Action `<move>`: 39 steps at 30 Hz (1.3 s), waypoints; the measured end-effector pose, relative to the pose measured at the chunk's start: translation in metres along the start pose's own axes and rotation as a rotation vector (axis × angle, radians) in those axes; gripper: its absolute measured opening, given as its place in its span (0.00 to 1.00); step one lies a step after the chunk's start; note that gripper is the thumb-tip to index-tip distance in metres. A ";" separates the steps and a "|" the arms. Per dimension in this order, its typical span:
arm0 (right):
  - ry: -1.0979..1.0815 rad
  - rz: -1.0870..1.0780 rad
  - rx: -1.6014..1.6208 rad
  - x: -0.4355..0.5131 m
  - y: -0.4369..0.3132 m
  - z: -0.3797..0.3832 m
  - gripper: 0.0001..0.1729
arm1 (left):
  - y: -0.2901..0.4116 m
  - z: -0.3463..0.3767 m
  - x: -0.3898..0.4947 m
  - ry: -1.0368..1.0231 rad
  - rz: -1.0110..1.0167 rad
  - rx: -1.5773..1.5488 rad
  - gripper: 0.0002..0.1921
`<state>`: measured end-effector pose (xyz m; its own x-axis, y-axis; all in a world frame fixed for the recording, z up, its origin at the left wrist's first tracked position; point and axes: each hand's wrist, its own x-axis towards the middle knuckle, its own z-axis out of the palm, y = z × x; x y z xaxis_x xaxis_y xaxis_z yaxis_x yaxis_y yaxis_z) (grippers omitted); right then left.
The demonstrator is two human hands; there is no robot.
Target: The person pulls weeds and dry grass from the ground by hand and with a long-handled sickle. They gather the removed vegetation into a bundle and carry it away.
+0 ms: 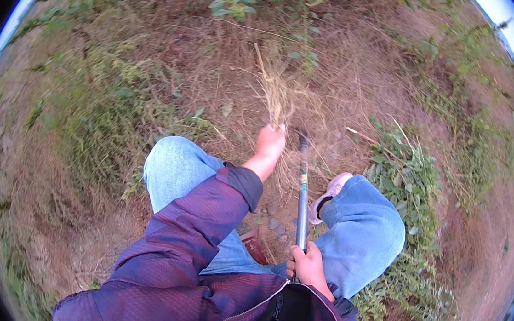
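My left hand (271, 142) reaches forward and grips a bunch of dry grass (274, 97) near its base, the stalks fanning out beyond my fist. Close to my body, my right hand (307, 263) is closed around the lower end of a metal tool handle (303, 208). That handle points away from me between my knees and carries a coloured label. Its dark far end (303, 139) lies just right of the grass bunch, among dry stalks; the blade's shape is blurred and partly hidden.
Cut green plants (402, 177) lie heaped beside my right knee. Leafy weeds (117, 97) stand at the left, with more (236, 6) ahead. Small stones (273, 223) and a dark red object (254, 248) are between my legs. A light shoe (337, 186) rests right of the handle.
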<state>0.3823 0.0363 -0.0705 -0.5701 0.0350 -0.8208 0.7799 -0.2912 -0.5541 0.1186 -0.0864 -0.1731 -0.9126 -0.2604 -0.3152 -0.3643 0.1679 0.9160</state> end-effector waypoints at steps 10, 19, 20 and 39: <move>-0.055 0.004 -0.024 0.006 -0.001 -0.001 0.09 | 0.060 -0.018 -0.070 -0.239 -0.089 -0.367 0.17; 0.001 -0.026 0.034 0.005 -0.005 0.006 0.09 | 0.094 0.000 -0.088 -0.456 0.090 -0.349 0.14; -0.003 -0.038 0.065 0.004 -0.006 0.006 0.09 | 0.102 0.000 -0.091 -0.470 0.102 -0.381 0.15; 0.023 -0.228 0.048 0.011 0.023 -0.014 0.10 | 0.266 -0.067 -0.086 -0.418 0.776 -0.682 0.15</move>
<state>0.3980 0.0434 -0.0940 -0.7237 0.1266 -0.6784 0.6179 -0.3188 -0.7187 0.1125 -0.0833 0.1146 -0.8859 0.0509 0.4610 0.3933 -0.4443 0.8049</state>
